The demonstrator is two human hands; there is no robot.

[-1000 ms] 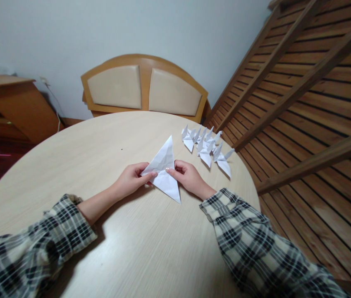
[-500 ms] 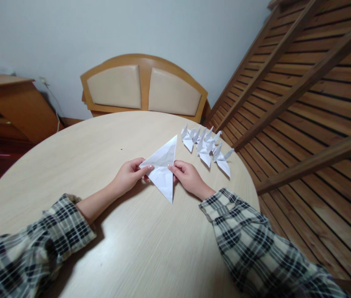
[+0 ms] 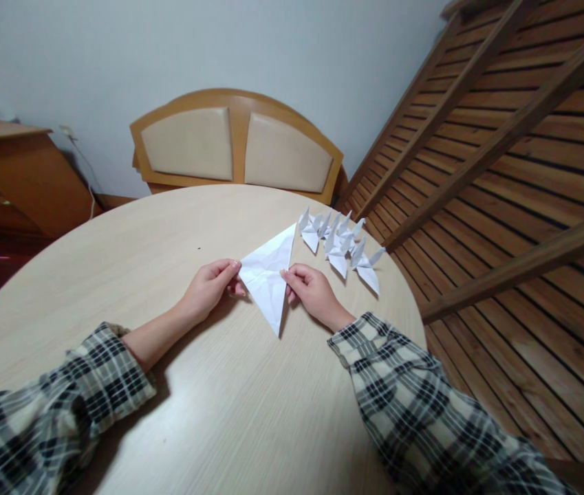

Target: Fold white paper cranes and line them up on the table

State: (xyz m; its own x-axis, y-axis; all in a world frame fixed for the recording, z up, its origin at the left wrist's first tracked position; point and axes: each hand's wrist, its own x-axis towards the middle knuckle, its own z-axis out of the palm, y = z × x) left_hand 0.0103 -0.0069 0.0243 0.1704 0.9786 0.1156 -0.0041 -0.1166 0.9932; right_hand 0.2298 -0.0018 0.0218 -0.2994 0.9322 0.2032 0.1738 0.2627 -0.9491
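Note:
Between my two hands is a white sheet of paper [image 3: 267, 269], folded into a triangle with creases across its face. My left hand [image 3: 210, 289] pinches its left corner between thumb and fingers. At the long right edge, near the middle, my right hand [image 3: 312, 291] grips the paper with the thumb on top and the fingers mostly hidden behind. One point of the triangle is directed away from me, another toward me. The paper is held just over the round table [image 3: 209, 385].
Several folded white paper cranes [image 3: 337, 262] stand grouped at the table's right far edge, close to my right hand. A chair-like padded wooden backrest [image 3: 239, 144] rises behind the table. Wooden slats [image 3: 518, 206] lean along the right. A brown cabinet [image 3: 23, 179] stands at the left.
My left hand has slid back toward the paper's left corner, its thumb now at the tip. The near point of the paper has swung slightly left. My right hand keeps its grip.

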